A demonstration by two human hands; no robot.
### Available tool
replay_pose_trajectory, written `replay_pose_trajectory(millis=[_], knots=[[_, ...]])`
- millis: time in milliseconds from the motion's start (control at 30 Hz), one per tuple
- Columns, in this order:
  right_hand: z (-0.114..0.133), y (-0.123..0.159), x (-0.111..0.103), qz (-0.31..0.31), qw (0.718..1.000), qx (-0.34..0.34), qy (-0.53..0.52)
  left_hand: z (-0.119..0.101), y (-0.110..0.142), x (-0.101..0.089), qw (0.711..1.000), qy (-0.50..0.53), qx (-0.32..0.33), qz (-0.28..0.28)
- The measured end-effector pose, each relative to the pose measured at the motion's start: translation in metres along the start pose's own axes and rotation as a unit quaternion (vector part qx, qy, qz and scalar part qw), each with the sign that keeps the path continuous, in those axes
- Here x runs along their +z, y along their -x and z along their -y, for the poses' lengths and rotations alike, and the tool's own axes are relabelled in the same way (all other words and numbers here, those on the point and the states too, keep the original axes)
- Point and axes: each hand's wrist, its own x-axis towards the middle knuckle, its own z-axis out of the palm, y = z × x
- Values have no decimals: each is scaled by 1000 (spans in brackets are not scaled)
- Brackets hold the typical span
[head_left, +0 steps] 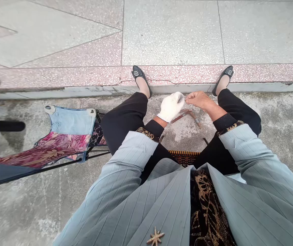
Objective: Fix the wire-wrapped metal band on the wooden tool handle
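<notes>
My left hand [172, 105], in a white knitted glove, is held between my knees with its fingers closed. Just to its right, my bare right hand [199, 99] has thumb and fingertips pressed together in a pinch. The fingertips of both hands nearly meet. Whatever lies between them is too small to make out. On the concrete below the hands rests a worn brown tool with a long handle and a crosswise head, hammer-like in shape [193, 118]; the gloved hand partly covers it.
A folding chair with patched blue and floral cloth [69, 136] stands at the left. Beneath me is a woven seat [184, 158]. My feet rest on a raised tiled step [177, 73] ahead. A dark pole [3, 125] juts in from the left edge.
</notes>
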Motion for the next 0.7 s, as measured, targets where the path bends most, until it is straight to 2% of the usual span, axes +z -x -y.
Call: replay_pose_trajectory(millis=[167, 300, 400, 467, 567, 700], knots=[[5, 4, 8, -35, 990, -76, 109, 3, -4, 2, 999, 23, -39, -14], [10, 8, 10, -43, 987, -81, 135, 4, -5, 3, 998, 36, -52, -13], [8, 8, 9, -42, 973, -98, 206, 3, -4, 3, 997, 51, -58, -7], [8, 10, 7, -48, 948, -125, 289, 2, -3, 2, 997, 51, -49, 0], [10, 15, 5, -48, 896, -155, 413, 2, -2, 1, 999, 32, -25, 17], [12, 18, 4, -11, 841, -173, 513, 2, -3, -1, 999, 4, -13, 41]])
